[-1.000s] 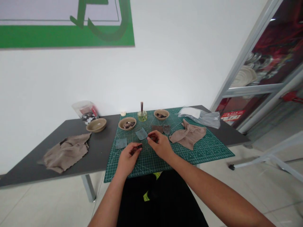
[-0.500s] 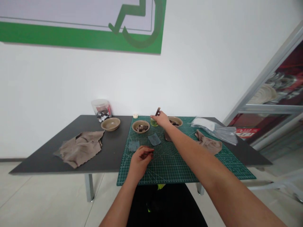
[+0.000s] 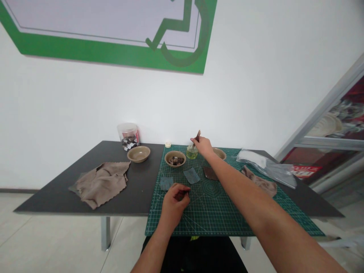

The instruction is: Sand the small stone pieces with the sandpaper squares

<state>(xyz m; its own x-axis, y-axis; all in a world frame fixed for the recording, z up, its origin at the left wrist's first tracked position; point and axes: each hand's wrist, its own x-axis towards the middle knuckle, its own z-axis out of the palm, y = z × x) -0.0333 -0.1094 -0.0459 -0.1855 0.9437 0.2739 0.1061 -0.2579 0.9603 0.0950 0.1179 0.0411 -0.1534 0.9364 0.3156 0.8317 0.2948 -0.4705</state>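
Note:
My right hand (image 3: 204, 146) reaches to the back of the green cutting mat (image 3: 213, 223). It is closed on a slim brown brush-like tool (image 3: 197, 135), whose upper end looks split. The tool is held over a small glass jar (image 3: 192, 152) of yellow-green liquid; its lower end is hard to make out. Low over the mat, my left hand (image 3: 175, 203) pinches a small dark piece (image 3: 186, 191), mostly hidden by the fingers. Two blue-grey squares (image 3: 192, 175) (image 3: 166, 183) lie just beyond it. A bowl of brown pieces (image 3: 175, 159) stands left of the jar.
Partly behind my right hand is another bowl (image 3: 220, 153). A brown flat block (image 3: 209, 173) lies beside my forearm. Left are a bowl (image 3: 138, 154), a plastic tub (image 3: 129, 136) and a brown cloth (image 3: 104, 184). A crumpled cloth (image 3: 260, 181) and plastic bag (image 3: 264, 167) lie right.
The view has shifted, so everything sits slightly lower and farther right. My right hand still holds the tool by the jar, and my left hand keeps its pinch over the mat.

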